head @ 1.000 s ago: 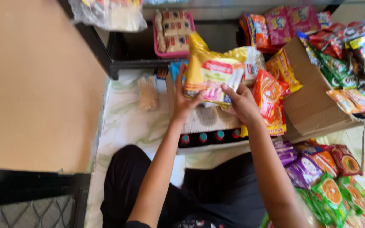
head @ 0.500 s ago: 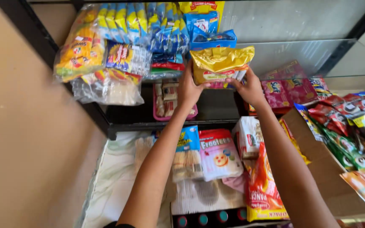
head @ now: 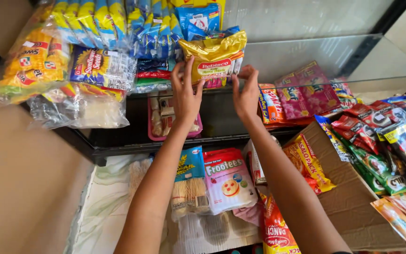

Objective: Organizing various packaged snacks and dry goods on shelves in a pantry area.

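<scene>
Gold snack bag point(head: 214, 59) sits on the glass shelf point(head: 334, 56) beside the blue packs point(head: 156, 28), pinched at its lower corners by the left hand point(head: 185, 96) and right hand point(head: 246, 94), placement looking nearly finished, with more packets point(head: 229, 181) lying below.

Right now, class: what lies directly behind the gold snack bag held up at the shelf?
Behind the gold snack bag, held by the left hand and right hand, blue packets show above it; anything lower is covered.
</scene>
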